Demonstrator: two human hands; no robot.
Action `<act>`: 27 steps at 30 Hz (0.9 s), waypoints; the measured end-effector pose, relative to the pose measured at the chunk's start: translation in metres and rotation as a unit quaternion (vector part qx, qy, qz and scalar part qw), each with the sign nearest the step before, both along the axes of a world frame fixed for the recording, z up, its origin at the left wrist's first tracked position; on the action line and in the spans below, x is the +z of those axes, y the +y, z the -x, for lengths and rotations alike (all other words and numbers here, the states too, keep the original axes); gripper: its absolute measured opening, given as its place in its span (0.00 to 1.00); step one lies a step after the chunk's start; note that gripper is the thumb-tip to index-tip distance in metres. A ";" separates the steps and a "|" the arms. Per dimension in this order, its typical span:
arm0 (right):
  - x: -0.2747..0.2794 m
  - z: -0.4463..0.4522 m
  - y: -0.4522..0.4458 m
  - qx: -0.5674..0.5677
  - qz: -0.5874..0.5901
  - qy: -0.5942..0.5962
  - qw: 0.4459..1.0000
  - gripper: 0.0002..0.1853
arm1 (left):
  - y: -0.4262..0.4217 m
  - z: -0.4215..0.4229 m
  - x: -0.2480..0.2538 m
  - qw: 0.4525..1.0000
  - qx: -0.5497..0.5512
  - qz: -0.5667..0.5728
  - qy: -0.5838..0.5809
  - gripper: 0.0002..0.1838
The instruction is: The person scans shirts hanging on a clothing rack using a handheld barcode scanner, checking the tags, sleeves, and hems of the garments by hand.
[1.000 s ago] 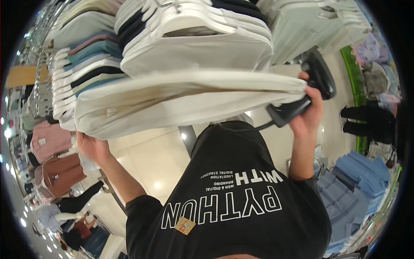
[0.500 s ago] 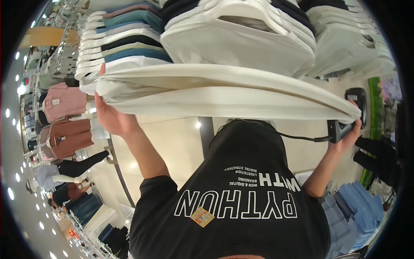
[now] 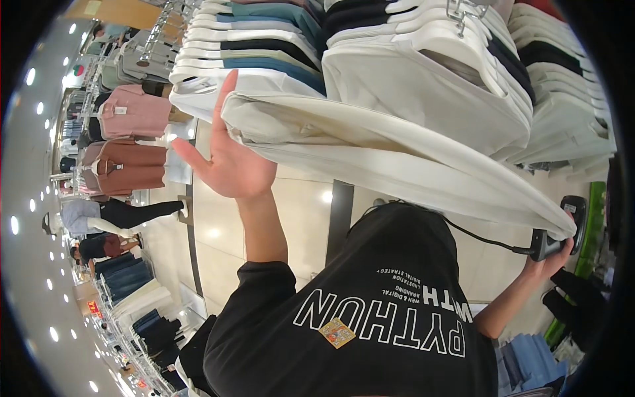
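A long white garment [image 3: 423,172], folded into a band with a gap along its middle, stretches between my two hands. My left hand [image 3: 245,159] is open, palm toward me, thumb out to the left and a finger pointing up. The garment's left end lies against its fingers, hiding some of them. My right hand [image 3: 552,258] is closed at the garment's narrow right end. Beside it is a black corded device [image 3: 546,243], which the hand also seems to hold; its exact kind is unclear. A dark cord runs from it toward my body.
White tops [image 3: 423,92] on hangers fill the rack just ahead, with coloured tops [image 3: 264,46] to their left. Pink [image 3: 135,112] and brown tops [image 3: 126,165] hang farther left, near a mannequin [image 3: 109,218]. Folded blue clothes [image 3: 532,357] lie at lower right.
My left hand has opened, its thumb now spread away from the garment. The garment's right end and the device sit lower in view. The whole scene has shifted right.
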State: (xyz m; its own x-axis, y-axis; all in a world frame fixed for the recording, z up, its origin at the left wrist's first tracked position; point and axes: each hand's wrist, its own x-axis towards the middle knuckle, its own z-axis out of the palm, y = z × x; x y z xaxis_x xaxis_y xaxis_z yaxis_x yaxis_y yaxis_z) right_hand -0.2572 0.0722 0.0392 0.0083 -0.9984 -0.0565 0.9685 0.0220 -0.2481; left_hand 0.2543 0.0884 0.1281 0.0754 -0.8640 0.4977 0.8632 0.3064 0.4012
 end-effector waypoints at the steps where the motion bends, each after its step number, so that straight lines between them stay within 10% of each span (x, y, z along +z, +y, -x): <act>1: 0.000 0.000 0.000 -0.002 0.000 0.001 1.000 0.23 | 0.000 -0.001 -0.001 1.000 -0.003 0.001 -0.007 0.53; 27: -0.004 -0.007 -0.003 -0.034 -0.033 0.062 0.997 0.22 | 0.006 0.009 0.011 0.999 -0.031 -0.014 -0.001 0.57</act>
State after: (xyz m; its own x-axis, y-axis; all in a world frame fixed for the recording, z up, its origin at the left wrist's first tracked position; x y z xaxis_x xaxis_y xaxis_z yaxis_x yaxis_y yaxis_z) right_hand -0.2502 0.0695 0.0350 -0.0707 -0.9904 -0.1186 0.9305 -0.0227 -0.3657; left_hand 0.2456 0.0943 0.1391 0.0207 -0.8802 0.4741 0.8796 0.2414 0.4098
